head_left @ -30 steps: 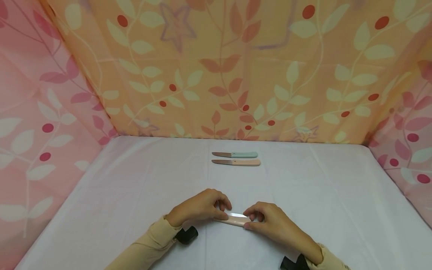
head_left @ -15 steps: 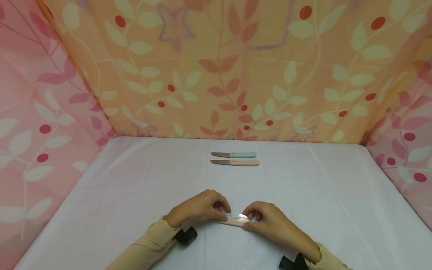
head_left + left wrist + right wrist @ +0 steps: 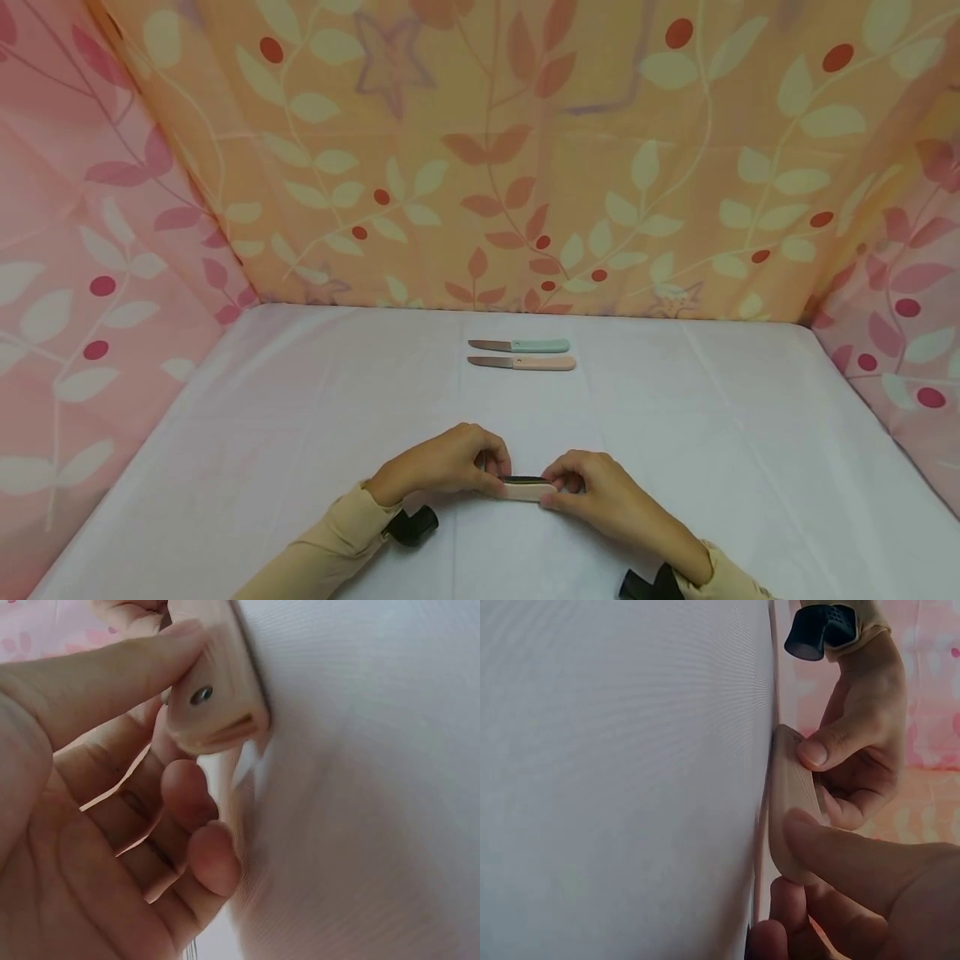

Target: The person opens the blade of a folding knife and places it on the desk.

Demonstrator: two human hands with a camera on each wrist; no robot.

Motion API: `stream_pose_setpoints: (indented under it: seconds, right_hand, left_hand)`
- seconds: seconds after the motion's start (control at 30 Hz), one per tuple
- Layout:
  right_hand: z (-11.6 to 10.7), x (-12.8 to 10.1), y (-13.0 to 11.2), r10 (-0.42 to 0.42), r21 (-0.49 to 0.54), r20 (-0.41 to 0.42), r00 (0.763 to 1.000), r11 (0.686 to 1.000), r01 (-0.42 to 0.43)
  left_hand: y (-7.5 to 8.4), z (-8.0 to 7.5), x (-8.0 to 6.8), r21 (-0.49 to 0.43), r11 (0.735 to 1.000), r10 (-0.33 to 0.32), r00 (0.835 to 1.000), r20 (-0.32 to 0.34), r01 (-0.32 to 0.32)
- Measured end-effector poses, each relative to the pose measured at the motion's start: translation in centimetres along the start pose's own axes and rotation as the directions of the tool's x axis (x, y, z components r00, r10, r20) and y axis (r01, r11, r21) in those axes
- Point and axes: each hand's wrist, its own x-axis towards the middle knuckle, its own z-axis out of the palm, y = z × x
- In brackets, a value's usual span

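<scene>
A folding knife with a pale pink handle (image 3: 525, 489) lies low over the white tablecloth (image 3: 300, 417), held at both ends. My left hand (image 3: 497, 475) pinches its left end and my right hand (image 3: 558, 493) pinches its right end. The blade shows only as a dark strip along the handle's top edge. In the left wrist view my left thumb (image 3: 97, 675) presses the handle end (image 3: 217, 705) beside a metal rivet. The right wrist view shows the handle (image 3: 791, 802) edge-on against the cloth, with my right thumb (image 3: 855, 859) on it.
Two open knives lie side by side at the back centre, one with a teal handle (image 3: 540, 345) and one with a pink handle (image 3: 543, 363), blades pointing left. Floral fabric walls (image 3: 480, 167) enclose the table at the back, left and right.
The shiny blade that stood out from the handle has swung down along it and now looks dark. Both hands have stayed where they were, slightly closer together.
</scene>
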Motion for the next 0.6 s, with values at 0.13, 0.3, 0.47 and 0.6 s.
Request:
stream_pose_setpoints:
  seconds: [0.13,0.3,0.47,0.6]
  right_hand:
    - [-0.12,0.10,0.05,0.025,0.026,-0.015,1.000,0.999,-0.024]
    - [-0.20,0.32,0.16,0.046,0.109,-0.036,0.998,0.993,-0.042]
    - [-0.39,0.48,0.23,0.060,0.207,-0.089,0.994,0.977,-0.040]
    - [-0.45,0.53,0.00,0.104,0.246,-0.128,0.986,0.967,-0.070]
  left_hand:
    - [-0.07,0.01,0.01,0.013,0.999,0.050,0.998,-0.044,-0.050]
    - [0.10,-0.08,-0.04,0.004,0.996,0.089,0.990,-0.105,-0.089]
    - [0.35,-0.21,-0.01,-0.002,0.994,0.109,0.979,-0.172,-0.110]
    - [0.50,-0.20,0.07,-0.016,0.992,0.116,0.972,-0.202,-0.122]
